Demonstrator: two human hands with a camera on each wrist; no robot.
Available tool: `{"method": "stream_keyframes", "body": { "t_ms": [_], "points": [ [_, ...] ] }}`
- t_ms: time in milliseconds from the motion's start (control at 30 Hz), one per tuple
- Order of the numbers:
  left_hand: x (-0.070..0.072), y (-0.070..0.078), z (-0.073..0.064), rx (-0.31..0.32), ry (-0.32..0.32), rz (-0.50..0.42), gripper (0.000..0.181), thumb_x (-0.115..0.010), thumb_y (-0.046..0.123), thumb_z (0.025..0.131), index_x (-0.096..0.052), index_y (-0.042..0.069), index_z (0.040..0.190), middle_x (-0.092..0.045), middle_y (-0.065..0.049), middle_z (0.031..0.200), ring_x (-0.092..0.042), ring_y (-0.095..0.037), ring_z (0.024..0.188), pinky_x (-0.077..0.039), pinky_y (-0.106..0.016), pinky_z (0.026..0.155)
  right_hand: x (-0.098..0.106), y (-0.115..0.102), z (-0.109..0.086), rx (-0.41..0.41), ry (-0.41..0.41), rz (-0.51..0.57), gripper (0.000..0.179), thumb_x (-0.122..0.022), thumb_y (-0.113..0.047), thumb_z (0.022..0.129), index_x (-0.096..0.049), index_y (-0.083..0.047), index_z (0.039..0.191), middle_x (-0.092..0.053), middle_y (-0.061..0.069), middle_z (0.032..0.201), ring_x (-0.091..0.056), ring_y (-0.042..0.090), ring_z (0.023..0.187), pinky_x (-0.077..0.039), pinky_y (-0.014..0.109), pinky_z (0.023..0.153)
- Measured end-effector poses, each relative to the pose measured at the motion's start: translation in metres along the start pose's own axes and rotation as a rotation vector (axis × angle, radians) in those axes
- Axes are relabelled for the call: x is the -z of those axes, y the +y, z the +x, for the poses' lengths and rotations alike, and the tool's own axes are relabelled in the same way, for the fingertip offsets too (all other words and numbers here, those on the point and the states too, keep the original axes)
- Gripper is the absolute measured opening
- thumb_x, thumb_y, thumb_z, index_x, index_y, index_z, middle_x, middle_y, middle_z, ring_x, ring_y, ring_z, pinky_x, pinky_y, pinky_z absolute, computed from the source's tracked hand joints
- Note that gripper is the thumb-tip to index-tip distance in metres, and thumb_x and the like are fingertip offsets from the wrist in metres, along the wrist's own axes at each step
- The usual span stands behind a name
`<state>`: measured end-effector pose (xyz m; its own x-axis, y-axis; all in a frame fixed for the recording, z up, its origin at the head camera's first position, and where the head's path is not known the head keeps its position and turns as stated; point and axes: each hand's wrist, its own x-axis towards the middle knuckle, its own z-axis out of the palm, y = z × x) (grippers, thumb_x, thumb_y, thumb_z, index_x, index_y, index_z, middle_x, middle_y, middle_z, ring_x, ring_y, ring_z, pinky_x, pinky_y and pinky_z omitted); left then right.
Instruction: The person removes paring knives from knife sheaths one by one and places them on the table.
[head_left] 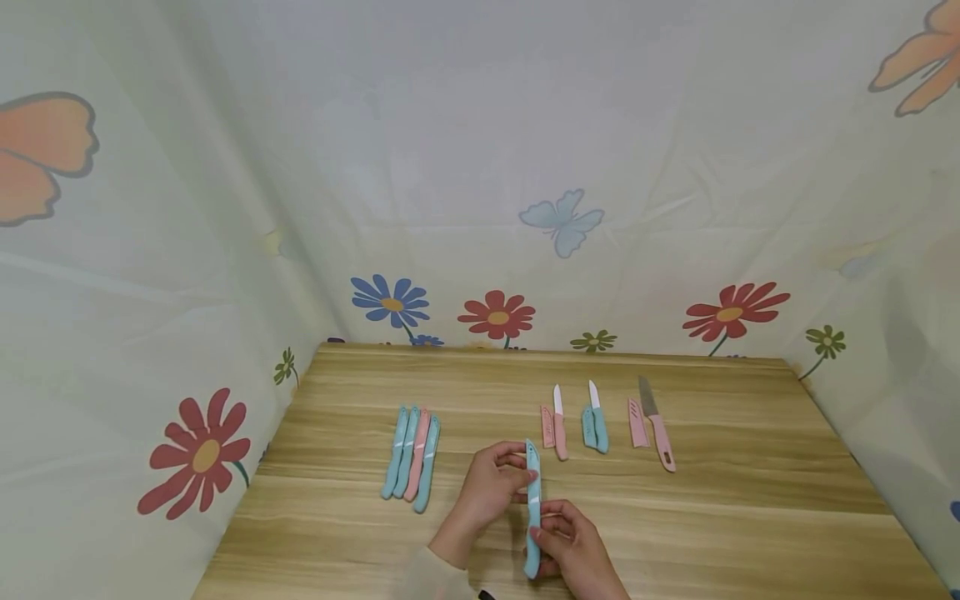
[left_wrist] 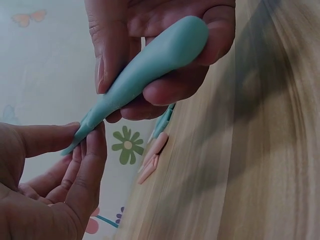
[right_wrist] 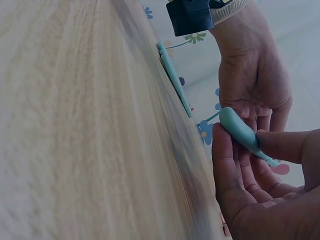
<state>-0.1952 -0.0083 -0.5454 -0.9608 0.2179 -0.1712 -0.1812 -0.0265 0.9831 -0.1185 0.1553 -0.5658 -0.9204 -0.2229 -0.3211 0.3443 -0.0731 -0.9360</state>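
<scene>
Head view: held aloft between both hands, over the wooden table (head_left: 337, 533), a teal sheathed knife (head_left: 533, 510). In the left hand (head_left: 491, 487), thumb to bent fingers, its sheath end; in the right hand (head_left: 577, 550), likewise, its handle. Farther left, side by side: a row of four sheathed knives (head_left: 417, 457), three teal, one pink. Farther right, bare: small pink knife (head_left: 560, 429) beside pink sheath (head_left: 547, 427); small teal knife (head_left: 600, 429) beside teal sheath (head_left: 589, 427); larger pink knife (head_left: 662, 437) beside slotted sheath (head_left: 637, 422). Count: five sheathed, three bare. Partway along, judging by the split; which group done, which left, cannot tell.

Left wrist view: rounded handle in right-hand fingers, narrow end pinched in left. Whether fully seated, cannot tell.

Right wrist view: same two-handed hold, clear of the table; black device (right_wrist: 190, 17) at left wrist.
</scene>
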Motion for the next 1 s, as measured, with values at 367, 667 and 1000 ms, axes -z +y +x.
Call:
{"method": "stream_keyframes", "body": {
  "t_ms": [367,667,1000],
  "points": [
    [0.0033,-0.0018,0.001,-0.004,0.014,0.006,0.04,-0.075,-0.002,0.088,-0.068,0.0,0.127,-0.065,-0.007,0.099,-0.066,-0.011,0.075,-0.066,-0.037,0.068,-0.0019,-0.0016,-0.0021,-0.011,-0.028,0.025,0.043,-0.064,-0.006,0.099,-0.044,0.007,0.135,-0.064,0.009,0.103,-0.072,0.024,0.088,-0.066,0.042,0.071],
    [0.0063,-0.0027,0.0008,0.002,0.024,0.022,0.039,-0.076,-0.002,0.088,-0.07,0.001,0.126,-0.065,-0.008,0.099,-0.065,-0.011,0.074,-0.067,-0.04,0.069,-0.0053,-0.0025,-0.003,-0.027,-0.059,0.023,0.041,-0.065,-0.006,0.098,-0.046,0.006,0.133,-0.065,0.009,0.104,-0.072,0.023,0.088,-0.066,0.041,0.073],
    [0.0092,-0.0012,-0.0003,0.007,0.022,0.024,0.039,-0.075,-0.002,0.088,-0.07,0.002,0.127,-0.066,-0.009,0.1,-0.067,-0.012,0.075,-0.065,-0.033,0.066,-0.0074,-0.0003,-0.0043,-0.028,-0.079,0.035,0.039,-0.064,-0.005,0.099,-0.045,0.006,0.131,-0.064,0.007,0.101,-0.073,0.024,0.088,-0.066,0.041,0.072]
  ]
}}
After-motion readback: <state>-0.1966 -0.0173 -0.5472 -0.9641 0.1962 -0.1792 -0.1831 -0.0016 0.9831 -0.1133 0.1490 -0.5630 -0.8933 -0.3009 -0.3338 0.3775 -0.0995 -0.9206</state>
